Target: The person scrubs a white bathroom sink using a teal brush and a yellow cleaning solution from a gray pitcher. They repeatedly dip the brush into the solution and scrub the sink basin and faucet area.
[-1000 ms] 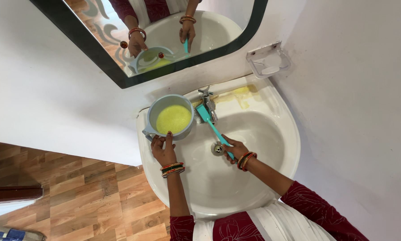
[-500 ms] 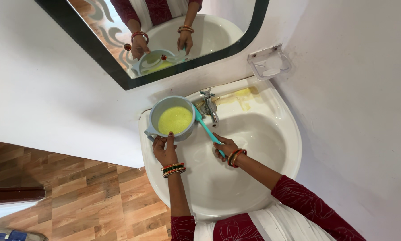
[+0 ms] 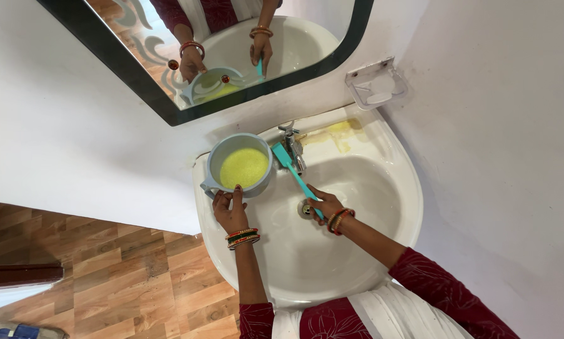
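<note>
1. The left hand (image 3: 230,210) grips the rim of a grey pot (image 3: 239,167) of yellow liquid, just above it.
2. The right hand (image 3: 324,206) is closed around a teal spatula (image 3: 292,172), over the white sink (image 3: 388,188).
3. The spatula's blade sits between pot and tap (image 3: 292,145).

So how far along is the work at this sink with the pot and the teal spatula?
The grey pot rests on the sink rim, full of yellow mixture. In hand: the left hand steadies the pot, and the right hand holds the teal spatula, its blade beside the pot near the tap. The pot is not yet emptied.
</note>
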